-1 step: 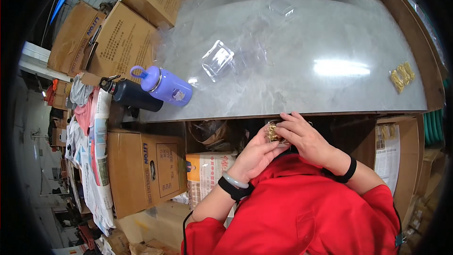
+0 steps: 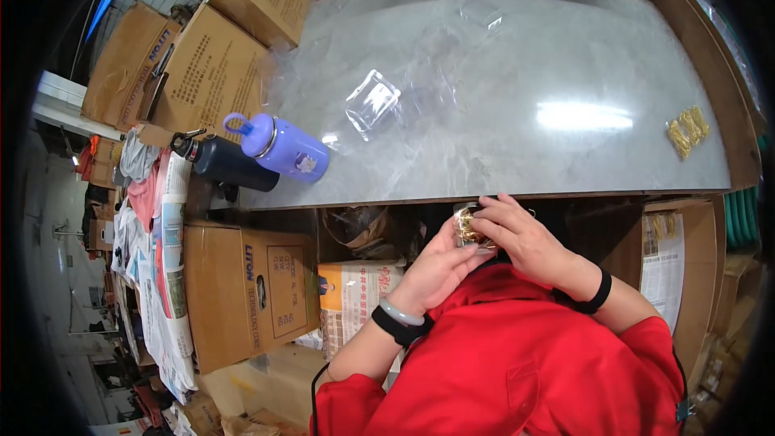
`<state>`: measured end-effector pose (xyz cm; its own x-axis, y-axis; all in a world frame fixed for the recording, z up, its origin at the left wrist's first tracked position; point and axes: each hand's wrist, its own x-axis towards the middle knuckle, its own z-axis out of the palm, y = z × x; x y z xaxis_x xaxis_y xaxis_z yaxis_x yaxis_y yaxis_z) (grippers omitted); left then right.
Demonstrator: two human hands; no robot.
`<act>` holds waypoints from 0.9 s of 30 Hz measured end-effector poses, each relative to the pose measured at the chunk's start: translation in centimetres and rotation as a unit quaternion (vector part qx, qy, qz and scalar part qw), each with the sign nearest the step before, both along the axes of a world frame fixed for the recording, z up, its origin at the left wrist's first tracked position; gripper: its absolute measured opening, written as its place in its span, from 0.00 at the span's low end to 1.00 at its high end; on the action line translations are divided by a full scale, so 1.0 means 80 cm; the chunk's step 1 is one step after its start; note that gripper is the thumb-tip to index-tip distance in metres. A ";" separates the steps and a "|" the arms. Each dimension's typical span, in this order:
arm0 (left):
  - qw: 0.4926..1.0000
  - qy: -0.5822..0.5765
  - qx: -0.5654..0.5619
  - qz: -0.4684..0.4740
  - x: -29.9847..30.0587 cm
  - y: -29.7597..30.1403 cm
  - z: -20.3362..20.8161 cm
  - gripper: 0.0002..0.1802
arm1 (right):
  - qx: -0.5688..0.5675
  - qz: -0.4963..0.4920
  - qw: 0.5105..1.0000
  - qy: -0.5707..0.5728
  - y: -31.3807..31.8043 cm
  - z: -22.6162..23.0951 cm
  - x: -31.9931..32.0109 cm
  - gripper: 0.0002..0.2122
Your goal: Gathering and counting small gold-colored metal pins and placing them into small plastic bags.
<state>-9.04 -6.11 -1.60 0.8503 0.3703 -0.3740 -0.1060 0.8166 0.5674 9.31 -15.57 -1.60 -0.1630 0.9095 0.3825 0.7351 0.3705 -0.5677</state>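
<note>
Just in front of the table's near edge, my left hand (image 2: 437, 272) holds a small clear plastic case (image 2: 463, 224) with shiny gold-coloured pieces in it. The fingers wrap its side, and the thumb lies along its near end. My right hand (image 2: 521, 236) reaches over from the right, its fingers bent onto the case and the gold pieces, hiding part of both. What the pieces are is too small to make out. At the far right of the table lies a bundle of similar gold-coloured pieces (image 2: 688, 132).
The grey table (image 2: 484, 145) carries an empty clear plastic tray (image 2: 373, 105) and other clear plastic pieces. A purple bottle (image 2: 295, 149) and a dark bottle (image 2: 234, 163) stand at its left edge. Cardboard boxes (image 2: 211, 73) line the left; another box (image 2: 250, 295) sits lower left.
The clear case has tilted slightly between my hands and catches more light. Both hands stay in nearly the same place.
</note>
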 end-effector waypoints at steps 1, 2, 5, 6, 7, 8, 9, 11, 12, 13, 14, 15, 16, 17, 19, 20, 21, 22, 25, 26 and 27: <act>1.000 0.008 0.022 -0.001 -0.001 -0.005 0.009 0.31 | 0.007 0.003 1.000 0.012 0.000 0.005 0.001 0.24; 0.998 0.003 0.057 -0.006 -0.001 -0.010 0.014 0.36 | 0.015 0.005 1.000 0.025 0.000 0.011 0.002 0.24; 0.988 -0.009 0.151 0.015 0.011 -0.006 0.042 0.39 | 0.052 -0.009 0.999 0.012 0.013 0.033 0.012 0.23; 0.976 -0.013 0.213 0.032 0.022 0.000 0.043 0.39 | 0.067 -0.022 0.998 -0.001 0.022 0.036 0.019 0.23; 0.966 -0.008 0.257 0.025 0.034 0.011 0.041 0.39 | 0.083 -0.032 0.996 -0.011 0.032 0.037 0.025 0.23; 0.953 -0.004 0.301 0.019 0.047 0.025 0.035 0.38 | 0.091 -0.045 0.995 -0.002 0.044 0.034 0.034 0.22; 0.939 -0.002 0.344 0.010 0.059 0.038 0.031 0.38 | 0.090 -0.060 0.994 0.007 0.051 0.030 0.041 0.22; 0.847 0.102 0.522 -0.026 0.074 0.051 0.028 0.36 | 0.083 -0.091 0.992 0.028 0.062 0.019 0.056 0.22; 0.772 0.145 0.619 -0.021 0.079 0.048 0.029 0.37 | 0.083 -0.094 0.992 0.030 0.064 0.012 0.061 0.22; 0.683 0.185 0.706 -0.015 0.084 0.048 0.032 0.37 | 0.083 -0.097 0.992 0.015 0.064 0.010 0.067 0.22; 0.676 0.238 0.695 -0.053 0.085 0.047 0.038 0.41 | 0.084 -0.099 0.992 0.001 0.065 0.011 0.073 0.21; 0.622 0.258 0.738 -0.047 0.085 0.047 0.034 0.41 | 0.080 -0.100 0.992 -0.011 0.062 0.010 0.074 0.21; 0.565 0.275 0.777 -0.040 0.085 0.046 0.028 0.42 | 0.071 -0.089 0.993 -0.019 0.060 0.013 0.076 0.21; 0.505 0.291 0.812 -0.033 0.086 0.046 0.023 0.43 | 0.063 -0.079 0.995 -0.026 0.060 0.021 0.079 0.21; 0.504 0.234 0.831 -0.009 0.091 0.050 0.011 0.43 | 0.029 -0.059 0.998 -0.001 0.061 0.036 0.081 0.21; 0.504 0.205 0.839 0.002 0.093 0.052 0.007 0.43 | 0.001 -0.048 0.998 0.031 0.063 0.044 0.079 0.21; 0.522 0.197 0.830 -0.001 0.093 0.055 0.005 0.43 | -0.028 -0.037 0.997 0.063 0.063 0.047 0.079 0.21; 0.540 0.188 0.820 -0.004 0.092 0.058 0.004 0.42 | -0.027 -0.034 0.994 0.096 0.063 0.047 0.082 0.22; 0.545 0.181 0.818 -0.020 0.091 0.064 0.000 0.40 | -0.013 -0.063 0.988 0.138 0.058 0.046 0.093 0.24; 0.539 0.183 0.822 -0.027 0.090 0.066 -0.002 0.39 | -0.001 -0.097 0.988 0.117 0.049 0.047 0.099 0.25; 0.527 0.186 0.829 -0.024 0.091 0.064 -0.001 0.37 | 0.014 -0.130 0.987 0.095 0.039 0.048 0.104 0.26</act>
<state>-1.74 -0.98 -1.68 0.8558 0.4316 0.2850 0.2623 -0.8371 0.4800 17.61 -12.42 2.23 0.1520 0.8999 0.4088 0.6893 0.1999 -0.6963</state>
